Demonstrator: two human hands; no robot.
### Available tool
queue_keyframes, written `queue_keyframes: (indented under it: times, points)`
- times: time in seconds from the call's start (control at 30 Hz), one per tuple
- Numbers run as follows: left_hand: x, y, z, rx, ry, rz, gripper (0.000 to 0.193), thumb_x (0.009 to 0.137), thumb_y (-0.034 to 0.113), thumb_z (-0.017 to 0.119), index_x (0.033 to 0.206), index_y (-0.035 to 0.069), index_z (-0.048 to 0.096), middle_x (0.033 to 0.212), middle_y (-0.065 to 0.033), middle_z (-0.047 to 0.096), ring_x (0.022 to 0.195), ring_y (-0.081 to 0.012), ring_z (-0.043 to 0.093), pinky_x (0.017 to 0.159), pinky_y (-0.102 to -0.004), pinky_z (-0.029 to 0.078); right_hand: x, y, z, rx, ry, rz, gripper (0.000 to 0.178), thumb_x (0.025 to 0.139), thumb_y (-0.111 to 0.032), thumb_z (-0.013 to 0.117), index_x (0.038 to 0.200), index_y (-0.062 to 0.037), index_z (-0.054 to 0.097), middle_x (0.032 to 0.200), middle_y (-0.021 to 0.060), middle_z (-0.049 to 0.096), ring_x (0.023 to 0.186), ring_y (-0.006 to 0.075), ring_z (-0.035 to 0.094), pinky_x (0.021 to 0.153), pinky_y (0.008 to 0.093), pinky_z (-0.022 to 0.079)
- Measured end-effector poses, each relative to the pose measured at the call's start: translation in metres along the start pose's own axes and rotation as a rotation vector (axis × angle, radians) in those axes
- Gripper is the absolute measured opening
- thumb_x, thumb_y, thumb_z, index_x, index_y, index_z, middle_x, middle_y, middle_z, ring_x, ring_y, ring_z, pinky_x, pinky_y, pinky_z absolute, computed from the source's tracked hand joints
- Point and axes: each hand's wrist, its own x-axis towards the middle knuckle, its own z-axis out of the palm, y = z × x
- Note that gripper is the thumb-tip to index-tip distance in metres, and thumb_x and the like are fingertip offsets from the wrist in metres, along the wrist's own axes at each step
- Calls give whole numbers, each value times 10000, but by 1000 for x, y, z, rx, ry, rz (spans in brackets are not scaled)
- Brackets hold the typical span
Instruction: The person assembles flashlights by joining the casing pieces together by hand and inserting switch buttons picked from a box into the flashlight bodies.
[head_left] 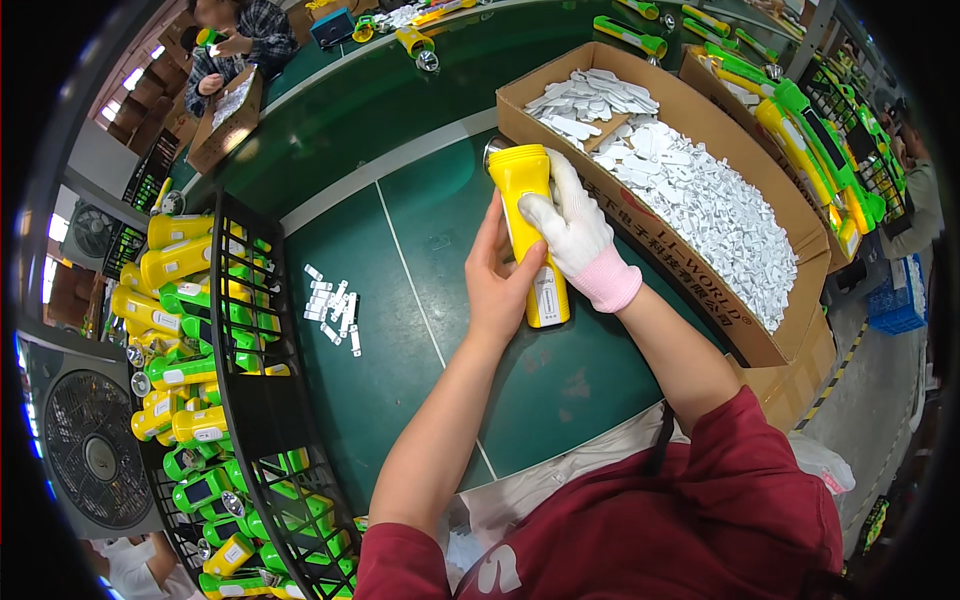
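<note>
A yellow flashlight (pixel 522 215) is held over the green tabletop (pixel 420 360), its wide head pointing away from me. Bare, my left hand (pixel 497 265) is wrapped round its left side and underside. My right hand (pixel 575 225), in a white glove with a pink cuff, grips it from the right, the thumb pressed on the upper face of the body. A pale strip with small marks shows on the lower part of the flashlight. To the left of my hands, several small white plastic pieces (pixel 335 310) lie in a loose pile on the tabletop.
A cardboard box (pixel 700 285) full of white plastic parts stands on the right. At the left, a black crate (pixel 250 400) holds many yellow and green flashlights. More flashlights (pixel 820 150) lie in the back right. Across the bench, a person in a checked sleeve (pixel 265 35) handles a flashlight.
</note>
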Motion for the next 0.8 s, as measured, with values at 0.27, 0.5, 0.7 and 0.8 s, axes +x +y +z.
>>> queue_keyframes:
  times: [0.27,0.5,0.7,0.8]
  points:
    - [2,0,0,-24,6,-61,690,813,20,618,1400,-10,258,1318,-190,442,1181,-245,483,973,-342,404,5,16,9,109,46,-28,620,825,-390,540,1323,-89,327,1102,231,575,984,413,567,851,471,436]
    - [2,-3,1,-41,18,-28,691,806,24,621,1398,-7,265,1316,-199,441,1182,-254,482,970,-347,409,4,14,8,102,64,-39,557,858,-318,526,1306,-22,377,1103,172,571,1003,247,576,883,341,428]
    - [3,-1,0,-53,20,-35,682,807,15,612,1395,-6,268,1311,-195,447,1182,-253,482,969,-346,408,5,18,11,137,77,-154,612,849,-406,535,1316,-57,349,1108,232,571,993,403,568,847,452,443]
    - [2,-4,0,-80,37,-47,628,817,14,598,1366,-10,295,1281,-181,471,1160,-240,497,960,-340,411,2,14,10,99,63,-98,589,860,-396,523,1313,-59,353,1084,233,581,975,409,572,823,454,448]
